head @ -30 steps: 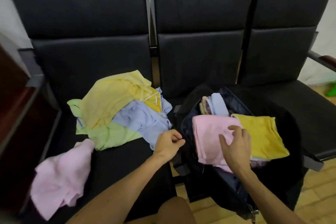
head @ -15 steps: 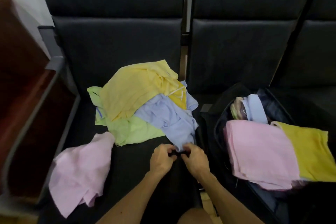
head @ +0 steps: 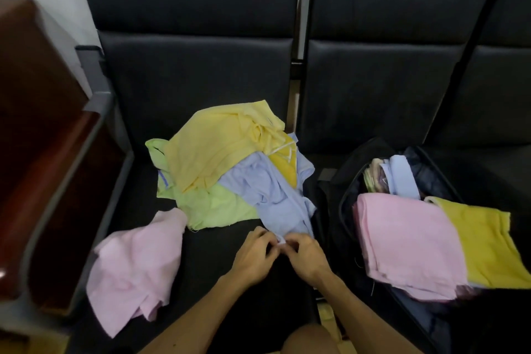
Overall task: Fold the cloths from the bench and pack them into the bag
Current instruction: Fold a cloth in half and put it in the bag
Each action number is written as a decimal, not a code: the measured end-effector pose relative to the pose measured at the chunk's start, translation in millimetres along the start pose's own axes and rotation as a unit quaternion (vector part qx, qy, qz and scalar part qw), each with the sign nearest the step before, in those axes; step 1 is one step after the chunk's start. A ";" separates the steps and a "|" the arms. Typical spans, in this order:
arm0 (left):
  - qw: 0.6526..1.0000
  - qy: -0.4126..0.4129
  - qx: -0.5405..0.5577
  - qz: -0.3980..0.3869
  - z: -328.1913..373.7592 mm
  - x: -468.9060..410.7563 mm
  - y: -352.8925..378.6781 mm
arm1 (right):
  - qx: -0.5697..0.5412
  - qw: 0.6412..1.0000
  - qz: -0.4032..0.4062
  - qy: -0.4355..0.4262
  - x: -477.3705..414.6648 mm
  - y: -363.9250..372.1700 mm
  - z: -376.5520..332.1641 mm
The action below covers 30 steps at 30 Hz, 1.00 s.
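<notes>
The job looks about half done. In the open black fabric bag, which sits on the right seat of the black padded bench, there is a folded pink cloth on top. A folded dark yellow cloth lies touching it on the right, and some rolled cloths are tucked in behind, one of them pale blue. On the left seat a messy pile waits to be folded: a pale yellow cloth on top, a light green cloth under it, and a light blue cloth spilling toward the front. A crumpled pink cloth lies just beside the pile, near the seat's front edge. The left hand and the right hand are close together, and both pinch the near corner of the light blue cloth with curled fingers. I think this one gets folded next. At least four cloths are left to fold and pack.
</notes>
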<state>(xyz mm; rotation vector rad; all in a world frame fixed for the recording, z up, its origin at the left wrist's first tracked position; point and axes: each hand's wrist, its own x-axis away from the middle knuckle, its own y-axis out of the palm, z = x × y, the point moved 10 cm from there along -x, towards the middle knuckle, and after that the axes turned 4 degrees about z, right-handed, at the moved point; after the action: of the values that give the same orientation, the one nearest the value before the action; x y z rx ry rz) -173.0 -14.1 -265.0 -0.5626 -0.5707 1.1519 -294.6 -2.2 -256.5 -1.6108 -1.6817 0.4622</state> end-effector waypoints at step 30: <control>0.840 0.032 0.447 0.306 285.1 209.5 -380.5 | -0.205 0.919 0.153 -0.300 289.1 -168.3 -248.9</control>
<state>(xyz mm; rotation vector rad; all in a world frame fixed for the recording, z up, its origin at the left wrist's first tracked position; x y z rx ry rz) -46.2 101.3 225.4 0.0615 0.2776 1.8247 -211.2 193.5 102.1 -2.2159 -2.0769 0.8769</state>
